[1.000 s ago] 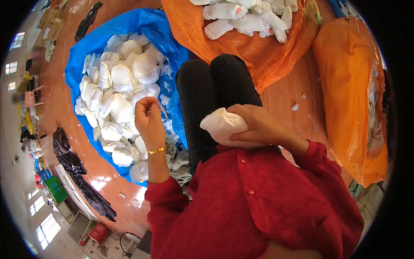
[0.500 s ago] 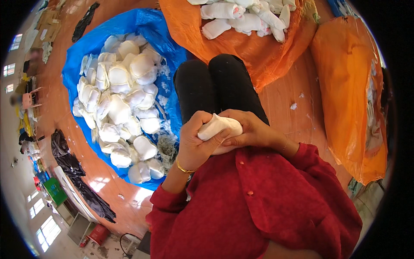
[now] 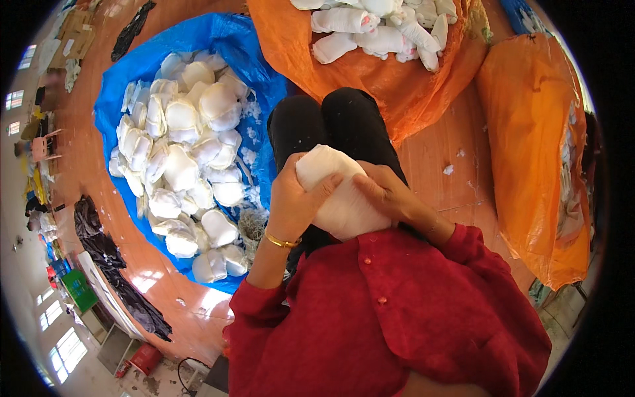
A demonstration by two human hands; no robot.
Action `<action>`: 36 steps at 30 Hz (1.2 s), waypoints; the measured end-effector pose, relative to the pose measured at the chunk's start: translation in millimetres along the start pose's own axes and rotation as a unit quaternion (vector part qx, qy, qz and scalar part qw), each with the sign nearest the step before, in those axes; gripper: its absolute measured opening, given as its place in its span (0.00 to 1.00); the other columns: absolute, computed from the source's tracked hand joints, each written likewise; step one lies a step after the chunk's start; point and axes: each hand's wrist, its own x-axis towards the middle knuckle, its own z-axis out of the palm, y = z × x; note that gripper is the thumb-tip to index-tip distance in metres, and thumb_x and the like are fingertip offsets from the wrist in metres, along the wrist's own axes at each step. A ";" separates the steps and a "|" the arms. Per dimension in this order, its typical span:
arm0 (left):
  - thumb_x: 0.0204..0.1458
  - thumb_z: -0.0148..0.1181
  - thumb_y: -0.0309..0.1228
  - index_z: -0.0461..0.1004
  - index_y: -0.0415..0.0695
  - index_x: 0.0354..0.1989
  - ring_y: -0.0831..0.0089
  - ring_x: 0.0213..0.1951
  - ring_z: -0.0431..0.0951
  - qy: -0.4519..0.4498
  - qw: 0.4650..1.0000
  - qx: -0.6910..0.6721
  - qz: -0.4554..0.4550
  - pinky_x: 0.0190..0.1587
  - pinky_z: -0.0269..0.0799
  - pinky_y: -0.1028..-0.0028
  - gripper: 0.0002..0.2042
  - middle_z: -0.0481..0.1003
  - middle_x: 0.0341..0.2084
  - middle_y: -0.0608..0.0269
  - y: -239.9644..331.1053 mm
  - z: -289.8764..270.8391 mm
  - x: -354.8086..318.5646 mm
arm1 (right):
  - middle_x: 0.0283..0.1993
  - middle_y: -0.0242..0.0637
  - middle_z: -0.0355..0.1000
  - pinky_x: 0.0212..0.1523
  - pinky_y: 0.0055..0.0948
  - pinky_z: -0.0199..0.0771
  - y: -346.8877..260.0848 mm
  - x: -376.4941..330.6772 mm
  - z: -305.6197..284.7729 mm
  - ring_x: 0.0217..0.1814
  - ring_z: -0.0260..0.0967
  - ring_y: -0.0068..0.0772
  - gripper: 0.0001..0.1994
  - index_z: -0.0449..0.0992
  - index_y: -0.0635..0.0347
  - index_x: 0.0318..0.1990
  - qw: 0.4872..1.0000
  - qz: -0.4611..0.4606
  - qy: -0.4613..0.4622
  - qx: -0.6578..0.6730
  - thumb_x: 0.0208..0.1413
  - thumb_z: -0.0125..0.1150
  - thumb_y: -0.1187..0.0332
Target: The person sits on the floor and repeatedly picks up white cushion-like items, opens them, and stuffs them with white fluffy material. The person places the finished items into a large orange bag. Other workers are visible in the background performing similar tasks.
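Observation:
Over my lap, both hands hold a plump white stuffed fabric piece point(image 3: 345, 195), its outer face turned up. My left hand point(image 3: 294, 202) grips its left side, thumb pressed across the top. From the other side my right hand point(image 3: 390, 192) holds it, thumb on the upper surface; the fingers of both hands are mostly hidden beneath. To my left lies a blue sheet point(image 3: 211, 36) heaped with similar rounded white stuffed pieces point(image 3: 180, 169), with loose white fluff among them.
Ahead, an orange sack point(image 3: 403, 106) holds white stuffed tube-like pieces point(image 3: 387, 38), some with pink marks. Another tall orange sack point(image 3: 532, 165) stands at the right. Black plastic point(image 3: 116, 264) lies on the tiled floor at the left, near a green crate point(image 3: 79, 290). A tangle of grey-green thread point(image 3: 251, 226) sits by the blue sheet's edge.
The white piece, earlier squeezed and bunched between my hands, is now spread out flatter with more of its face showing. My thumbs have moved apart onto its top.

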 end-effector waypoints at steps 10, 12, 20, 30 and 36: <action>0.58 0.54 0.32 0.72 0.39 0.40 0.84 0.33 0.72 0.135 0.956 -0.261 0.019 0.37 0.68 0.82 0.09 0.75 0.32 0.66 0.6 -23.5 2.3 | 0.50 0.36 0.68 0.49 0.27 0.67 -11.3 0.1 -2.4 0.52 0.64 0.26 0.28 0.64 0.61 0.52 0.991 -0.010 -0.122 0.052 0.44 0.70 0.64; 0.59 0.51 0.32 0.72 0.38 0.40 0.84 0.32 0.71 0.163 0.939 -0.302 0.008 0.36 0.67 0.82 0.09 0.74 0.32 0.67 6.4 -24.8 -0.7 | 0.47 0.37 0.70 0.46 0.28 0.69 -23.5 0.3 -5.9 0.49 0.68 0.27 0.26 0.66 0.61 0.50 0.993 -0.044 -0.107 -0.024 0.45 0.69 0.65; 0.52 0.56 0.30 0.71 0.40 0.36 0.72 0.30 0.70 0.238 0.882 0.210 0.348 0.32 0.67 0.72 0.07 0.69 0.30 0.65 22.4 -23.6 -17.2 | 0.50 0.48 0.69 0.47 0.34 0.71 2.3 4.7 -30.4 0.47 0.71 0.38 0.20 0.63 0.66 0.54 0.986 -0.049 0.162 -0.006 0.60 0.50 0.60; 0.40 0.65 0.31 0.74 0.49 0.33 0.70 0.36 0.71 -0.098 0.875 0.177 0.441 0.42 0.66 0.71 0.11 0.70 0.34 0.68 29.9 33.3 -41.7 | 0.53 0.39 0.67 0.58 0.32 0.64 -3.8 -4.5 -9.9 0.57 0.64 0.33 0.29 0.60 0.64 0.58 0.920 0.085 0.036 0.381 0.50 0.64 0.67; 0.46 0.64 0.29 0.62 0.38 0.54 0.64 0.48 0.71 0.114 0.971 -0.206 0.035 0.47 0.67 0.70 0.26 0.70 0.46 0.54 13.8 31.2 -23.1 | 0.58 0.37 0.63 0.62 0.32 0.57 -3.0 -5.7 -9.6 0.61 0.59 0.31 0.37 0.55 0.61 0.63 0.955 -0.004 0.024 0.296 0.46 0.68 0.68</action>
